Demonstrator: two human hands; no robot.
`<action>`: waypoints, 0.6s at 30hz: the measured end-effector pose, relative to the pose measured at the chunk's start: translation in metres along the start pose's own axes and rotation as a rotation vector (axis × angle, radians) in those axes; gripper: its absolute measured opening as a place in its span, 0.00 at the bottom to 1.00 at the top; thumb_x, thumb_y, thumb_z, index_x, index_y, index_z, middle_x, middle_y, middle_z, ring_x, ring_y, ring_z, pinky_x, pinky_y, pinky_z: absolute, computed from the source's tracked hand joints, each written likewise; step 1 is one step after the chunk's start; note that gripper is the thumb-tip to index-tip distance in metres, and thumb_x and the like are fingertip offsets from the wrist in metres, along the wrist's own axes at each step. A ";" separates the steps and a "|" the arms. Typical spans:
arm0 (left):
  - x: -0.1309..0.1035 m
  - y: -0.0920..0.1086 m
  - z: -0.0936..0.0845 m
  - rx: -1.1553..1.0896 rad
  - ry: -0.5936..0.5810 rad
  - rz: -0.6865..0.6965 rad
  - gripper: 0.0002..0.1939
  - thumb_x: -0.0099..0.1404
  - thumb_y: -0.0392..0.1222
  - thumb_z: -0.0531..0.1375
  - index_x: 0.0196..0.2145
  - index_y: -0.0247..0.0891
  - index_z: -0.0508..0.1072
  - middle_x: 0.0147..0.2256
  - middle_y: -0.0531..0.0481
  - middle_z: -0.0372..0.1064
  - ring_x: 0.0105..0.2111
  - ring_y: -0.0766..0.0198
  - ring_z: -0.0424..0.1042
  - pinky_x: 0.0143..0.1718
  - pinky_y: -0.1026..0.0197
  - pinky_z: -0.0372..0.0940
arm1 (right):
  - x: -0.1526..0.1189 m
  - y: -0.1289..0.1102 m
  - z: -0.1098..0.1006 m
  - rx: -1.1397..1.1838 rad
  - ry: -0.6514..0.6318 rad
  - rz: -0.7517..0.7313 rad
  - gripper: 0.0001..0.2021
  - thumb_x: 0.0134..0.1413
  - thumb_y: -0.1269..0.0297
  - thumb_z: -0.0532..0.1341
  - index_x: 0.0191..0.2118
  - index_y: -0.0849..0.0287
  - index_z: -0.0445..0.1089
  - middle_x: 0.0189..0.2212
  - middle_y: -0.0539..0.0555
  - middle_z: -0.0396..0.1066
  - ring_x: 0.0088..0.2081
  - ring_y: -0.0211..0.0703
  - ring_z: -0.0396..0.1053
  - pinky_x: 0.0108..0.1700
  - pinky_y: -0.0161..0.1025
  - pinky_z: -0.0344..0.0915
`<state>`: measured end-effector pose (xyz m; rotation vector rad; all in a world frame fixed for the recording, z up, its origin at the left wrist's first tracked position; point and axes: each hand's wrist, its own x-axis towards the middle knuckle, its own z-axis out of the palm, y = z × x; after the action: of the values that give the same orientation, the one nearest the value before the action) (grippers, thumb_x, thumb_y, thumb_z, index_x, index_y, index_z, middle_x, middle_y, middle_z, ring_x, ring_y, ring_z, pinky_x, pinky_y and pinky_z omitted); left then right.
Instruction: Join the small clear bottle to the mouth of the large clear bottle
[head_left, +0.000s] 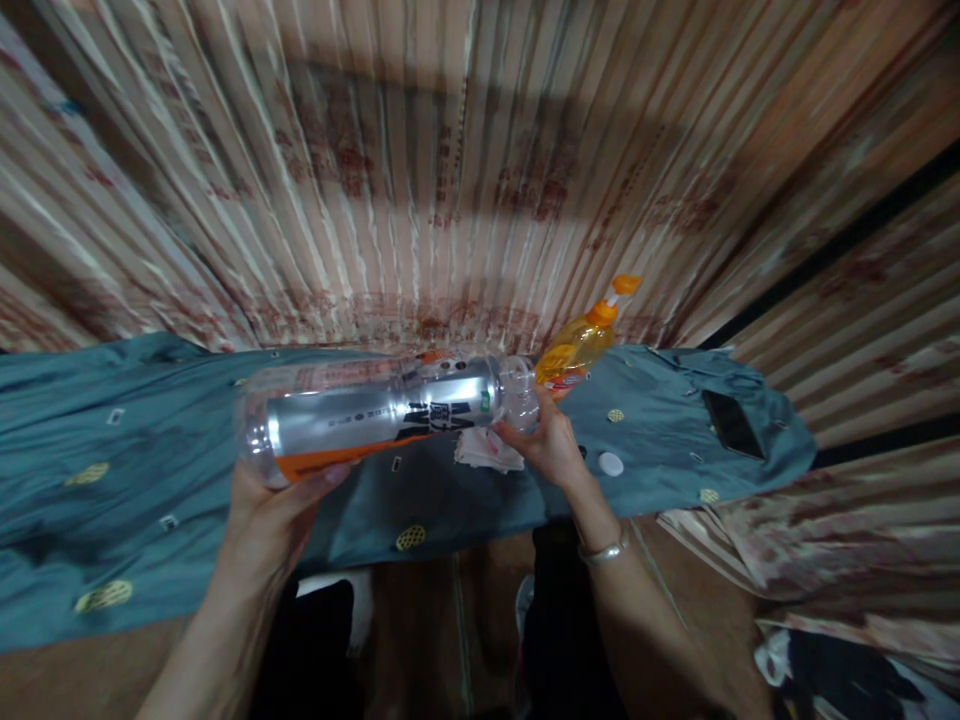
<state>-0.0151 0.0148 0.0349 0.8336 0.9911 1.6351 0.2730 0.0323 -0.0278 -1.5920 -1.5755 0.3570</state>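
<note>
Altogether, two hands (pixel 271 508) (pixel 553 440) around one bottle (pixel 375 405), one pump dispenser (pixel 577 345) beyond.

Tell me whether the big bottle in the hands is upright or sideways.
Sideways: the big bottle stretches across the view, its wide end at the left hand, its narrower end at the right hand.

The large bottle (pixel 367 425) hides most fingers of the left hand (pixel 271 512) and some of the right hand (pixel 553 445); its smallest print is unreadable. It also covers part of a crumpled white piece (pixel 489 453) by the near edge of the surface (pixel 195 510), whose left end is cut off. A dark speck (pixel 583 452) beside the right wrist is unidentifiable. The curtain's (pixel 420 120) lettering is blurred.
</note>
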 end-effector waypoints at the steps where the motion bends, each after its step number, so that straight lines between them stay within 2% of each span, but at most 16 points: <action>1: 0.000 0.001 0.001 0.000 0.003 0.005 0.55 0.30 0.35 0.81 0.59 0.50 0.74 0.39 0.52 0.83 0.30 0.63 0.80 0.37 0.65 0.78 | 0.000 0.000 0.000 -0.001 -0.004 -0.002 0.34 0.50 0.51 0.70 0.62 0.55 0.66 0.44 0.58 0.83 0.44 0.58 0.82 0.43 0.49 0.78; 7: -0.001 0.001 0.001 0.004 -0.001 0.005 0.52 0.32 0.32 0.79 0.58 0.49 0.75 0.42 0.51 0.83 0.31 0.62 0.81 0.40 0.63 0.78 | 0.000 0.001 0.000 -0.027 0.005 -0.008 0.34 0.50 0.51 0.70 0.62 0.55 0.66 0.45 0.59 0.82 0.43 0.59 0.82 0.43 0.49 0.77; 14: -0.001 0.001 -0.002 0.005 -0.015 0.013 0.50 0.34 0.34 0.79 0.58 0.48 0.76 0.33 0.53 0.82 0.32 0.59 0.81 0.40 0.61 0.79 | 0.000 -0.003 0.000 -0.022 -0.004 0.011 0.31 0.49 0.52 0.70 0.59 0.56 0.68 0.45 0.60 0.82 0.44 0.58 0.82 0.43 0.49 0.77; 18: 0.000 0.001 -0.003 0.021 -0.008 -0.004 0.47 0.34 0.37 0.80 0.56 0.45 0.78 0.31 0.52 0.82 0.34 0.57 0.81 0.41 0.60 0.78 | 0.001 -0.004 0.000 -0.049 -0.010 0.015 0.32 0.49 0.52 0.70 0.59 0.57 0.68 0.46 0.60 0.82 0.44 0.59 0.82 0.44 0.50 0.77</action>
<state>-0.0181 0.0137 0.0346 0.8513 1.0053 1.6186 0.2701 0.0328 -0.0243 -1.6420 -1.5918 0.3372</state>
